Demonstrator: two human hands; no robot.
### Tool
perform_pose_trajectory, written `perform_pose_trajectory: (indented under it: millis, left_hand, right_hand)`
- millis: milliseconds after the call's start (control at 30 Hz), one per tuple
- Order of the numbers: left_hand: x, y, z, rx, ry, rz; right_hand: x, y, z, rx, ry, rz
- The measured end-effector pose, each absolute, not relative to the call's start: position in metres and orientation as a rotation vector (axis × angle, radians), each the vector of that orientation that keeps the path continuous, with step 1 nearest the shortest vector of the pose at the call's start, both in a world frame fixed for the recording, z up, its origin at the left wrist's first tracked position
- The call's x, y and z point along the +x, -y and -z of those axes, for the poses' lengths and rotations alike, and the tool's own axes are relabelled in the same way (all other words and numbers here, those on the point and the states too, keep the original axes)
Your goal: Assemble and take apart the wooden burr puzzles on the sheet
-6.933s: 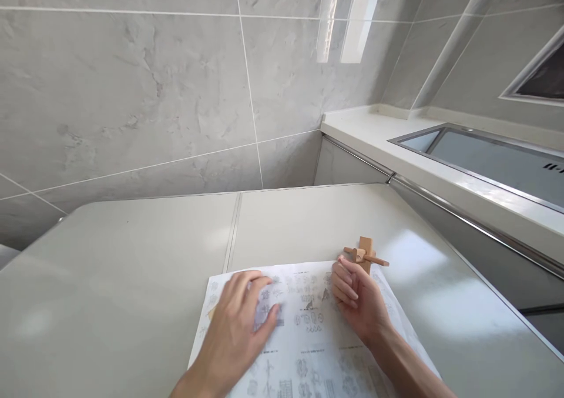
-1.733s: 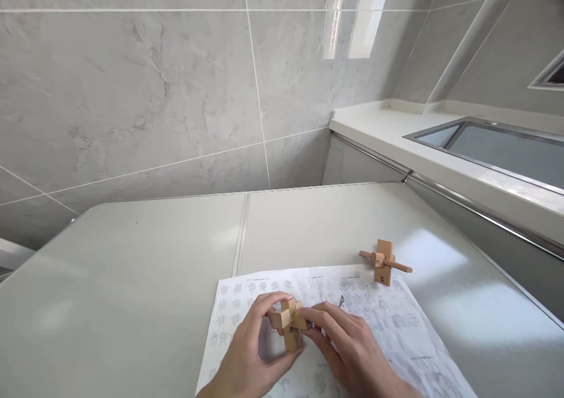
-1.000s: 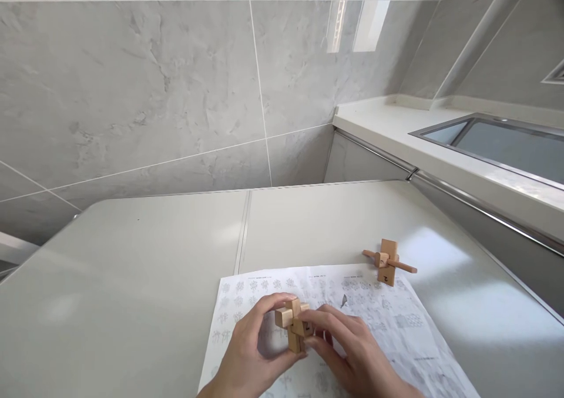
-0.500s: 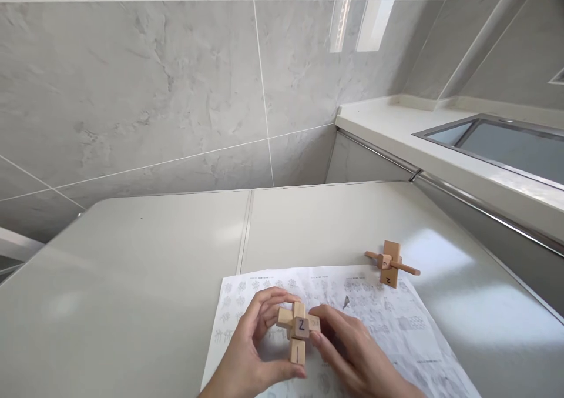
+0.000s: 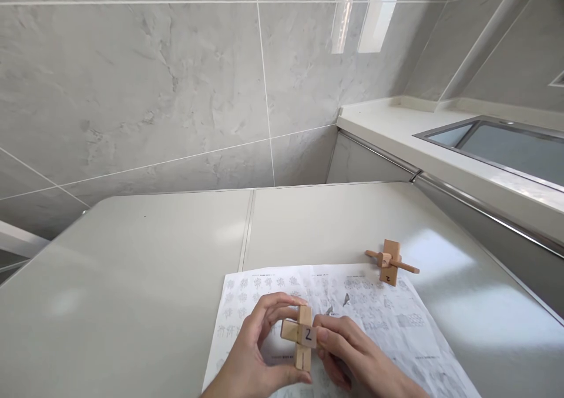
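Note:
A light wooden interlocking puzzle (image 5: 304, 334), built of crossed square bars, is held just above the paper. One bar end facing me bears a handwritten "2". My left hand (image 5: 259, 351) grips the upright bar, fingers at its top end and thumb at its bottom end. The thumb and index finger of my right hand (image 5: 352, 348) pinch the puzzle's right side by the "2" bar; what exactly they grip there is partly hidden. Under both hands lies a creased instruction sheet (image 5: 383, 327) with rows of small printed diagrams.
A second wooden puzzle (image 5: 389, 263), with a flat piece marked "2" and a thin rod through it, lies at the sheet's upper right edge. The pale table (image 5: 132, 280) ends at a tiled wall (image 5: 176, 80). A counter with a sink (image 5: 506, 145) stands to the right.
The wooden puzzle has turned slightly, so its right-hand bar end no longer shows and the "2" end sits further right. My right fingers have shifted their grip onto that side.

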State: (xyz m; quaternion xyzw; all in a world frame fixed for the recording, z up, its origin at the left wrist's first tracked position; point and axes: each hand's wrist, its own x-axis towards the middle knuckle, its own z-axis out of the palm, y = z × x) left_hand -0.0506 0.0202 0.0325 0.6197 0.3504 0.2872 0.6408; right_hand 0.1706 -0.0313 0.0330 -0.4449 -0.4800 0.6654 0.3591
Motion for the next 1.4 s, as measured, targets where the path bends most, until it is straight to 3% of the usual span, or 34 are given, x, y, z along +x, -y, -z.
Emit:
perform_pose_trajectory:
  millis: [200,633,1100,1400]
  left_hand:
    - [-0.054,-0.02,-0.03,1.469,-0.782,-0.667]
    - [-0.05,-0.044,-0.03,1.519,-1.088,-0.754]
    - [-0.079,-0.081,-0.037,1.769,-1.414,-0.749]
    - [-0.09,-0.094,-0.03,1.61,-1.465,-0.907]
  right_hand:
    - [0.166,0.031,-0.022,-1.008,0.971,-1.95]
    - [0.187,0.01,-0.016,-0.838,0.245,-1.819]
    - [0.21,0.0,-0.004,-0.788,0.1,-1.481]
    - [0.185,0.011,-0.019,-0.998,0.497,-1.655]
